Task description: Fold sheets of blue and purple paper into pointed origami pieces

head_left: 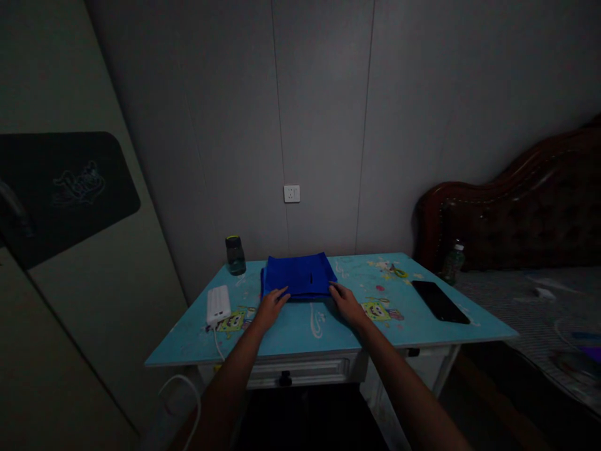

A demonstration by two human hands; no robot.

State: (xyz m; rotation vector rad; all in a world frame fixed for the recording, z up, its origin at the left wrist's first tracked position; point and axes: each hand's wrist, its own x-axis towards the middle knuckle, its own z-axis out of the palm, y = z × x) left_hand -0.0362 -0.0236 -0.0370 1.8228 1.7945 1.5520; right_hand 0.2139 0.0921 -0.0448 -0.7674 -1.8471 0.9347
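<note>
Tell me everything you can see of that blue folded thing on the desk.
The blue folded thing looks like plain fabric in stacked layers, with a short dark slit or mark right of its middle. It lies mostly flat toward the back of the light-blue desk. The left hand and right hand touch its near side.

Room opens between the right hand [347, 304] and black device [440, 302]; left of the left hand [272, 307], a power bank [218, 304] obstructs.

Blue folded material [298, 272] flat on bench [282, 332]; left grip [272, 305] touching its near edge, right grip [346, 303] at its near-right corner. Left side: white power bank [218, 303], cabled; bottle [235, 257] behind. Right: black flat device [440, 302].
</note>
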